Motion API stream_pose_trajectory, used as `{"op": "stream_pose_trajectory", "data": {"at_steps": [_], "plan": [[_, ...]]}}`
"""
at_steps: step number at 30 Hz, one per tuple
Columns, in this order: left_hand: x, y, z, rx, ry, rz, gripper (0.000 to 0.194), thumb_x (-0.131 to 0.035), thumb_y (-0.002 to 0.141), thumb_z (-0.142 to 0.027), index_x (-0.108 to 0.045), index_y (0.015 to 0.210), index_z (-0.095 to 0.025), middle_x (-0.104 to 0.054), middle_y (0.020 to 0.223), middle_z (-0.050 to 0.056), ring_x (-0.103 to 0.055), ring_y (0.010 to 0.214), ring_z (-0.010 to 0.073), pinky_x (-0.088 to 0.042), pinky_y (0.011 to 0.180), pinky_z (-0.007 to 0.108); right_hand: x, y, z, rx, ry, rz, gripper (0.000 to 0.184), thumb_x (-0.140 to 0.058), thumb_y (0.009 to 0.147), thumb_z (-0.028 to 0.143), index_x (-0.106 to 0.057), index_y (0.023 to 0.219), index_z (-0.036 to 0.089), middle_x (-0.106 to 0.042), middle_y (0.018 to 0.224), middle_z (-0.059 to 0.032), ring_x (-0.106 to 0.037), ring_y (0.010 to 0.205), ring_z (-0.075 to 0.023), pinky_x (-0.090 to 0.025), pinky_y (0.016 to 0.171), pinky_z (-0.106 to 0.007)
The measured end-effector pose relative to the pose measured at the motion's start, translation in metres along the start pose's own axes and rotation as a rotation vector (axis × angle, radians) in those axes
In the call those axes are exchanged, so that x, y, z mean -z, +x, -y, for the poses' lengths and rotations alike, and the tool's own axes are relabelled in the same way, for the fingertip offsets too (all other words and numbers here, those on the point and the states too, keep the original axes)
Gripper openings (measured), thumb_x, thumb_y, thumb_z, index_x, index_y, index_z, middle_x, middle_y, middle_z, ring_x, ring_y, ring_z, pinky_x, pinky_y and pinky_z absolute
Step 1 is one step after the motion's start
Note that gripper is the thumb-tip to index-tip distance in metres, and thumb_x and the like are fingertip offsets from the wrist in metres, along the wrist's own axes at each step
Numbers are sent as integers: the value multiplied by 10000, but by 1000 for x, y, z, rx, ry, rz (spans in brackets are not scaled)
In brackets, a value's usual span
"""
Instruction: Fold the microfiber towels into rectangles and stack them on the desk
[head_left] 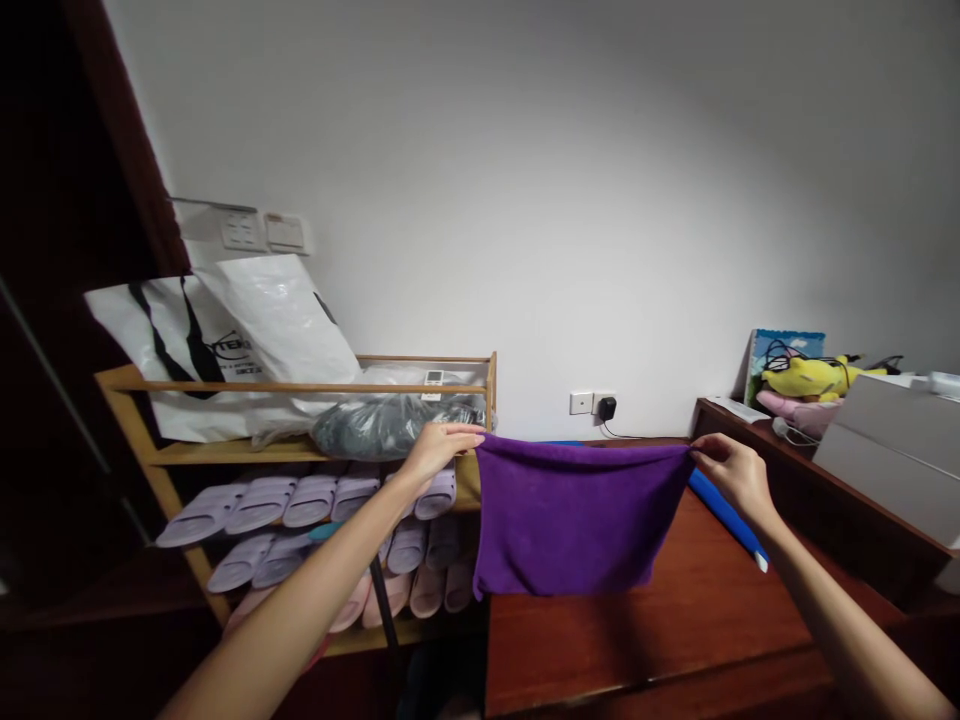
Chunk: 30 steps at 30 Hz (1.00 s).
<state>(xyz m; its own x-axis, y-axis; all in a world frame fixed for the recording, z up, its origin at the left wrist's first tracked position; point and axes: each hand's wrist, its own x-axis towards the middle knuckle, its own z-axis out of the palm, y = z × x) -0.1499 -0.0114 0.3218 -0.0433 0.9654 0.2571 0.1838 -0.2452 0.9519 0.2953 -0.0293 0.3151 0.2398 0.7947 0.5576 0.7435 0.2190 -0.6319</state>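
A purple cloth (574, 520) hangs spread out in the air between my two hands. My left hand (439, 450) pinches its top left corner. The top right corner is held between the fingertips of my right hand (735, 470). The upper edge is stretched nearly straight, and the lower part drapes above a reddish-brown wooden table (585, 650). Behind my right hand a blue roll-like object (727, 520) with a white tip lies on the table; part of it is hidden by the cloth and the hand.
To the left stands a wooden rack (300, 387) with several pairs of slippers (262, 500), white bags (277, 320) and a plastic-wrapped bundle (375, 425). At right, a raised ledge (757, 430) carries a yellow plush toy (806, 378) and a white box (892, 440). A black plug (607, 408) sits in the wall socket.
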Motion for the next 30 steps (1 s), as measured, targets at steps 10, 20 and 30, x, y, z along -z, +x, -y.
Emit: {"op": "stream_pose_trajectory", "data": {"at_steps": [10,20,30], "plan": [[3,-2,-1,-109,285,46,247,-726,581,-363,-732,745,-178,-739,737,44,-667,739,223,-492,684,299,-4,7,-16,98,-57,17,327,-510,708,382,-722,882,204,-715,794,-53,-629,699,-196,-463,656,-300],[-2,-9,-8,-322,584,3,143,-628,677,-343,-624,632,-207,-629,658,-1,-565,664,174,-412,659,282,-8,8,-32,394,-259,47,285,-385,844,331,-628,877,187,-604,855,-102,-572,834,-243,-469,755,-380],[17,-34,-37,-202,154,299,268,-621,762,-440,-492,807,-209,-552,637,-63,-524,613,108,-391,592,218,28,-11,-33,101,333,22,315,-555,792,504,-584,910,214,-634,868,-33,-603,805,-185,-498,758,-322]]}}
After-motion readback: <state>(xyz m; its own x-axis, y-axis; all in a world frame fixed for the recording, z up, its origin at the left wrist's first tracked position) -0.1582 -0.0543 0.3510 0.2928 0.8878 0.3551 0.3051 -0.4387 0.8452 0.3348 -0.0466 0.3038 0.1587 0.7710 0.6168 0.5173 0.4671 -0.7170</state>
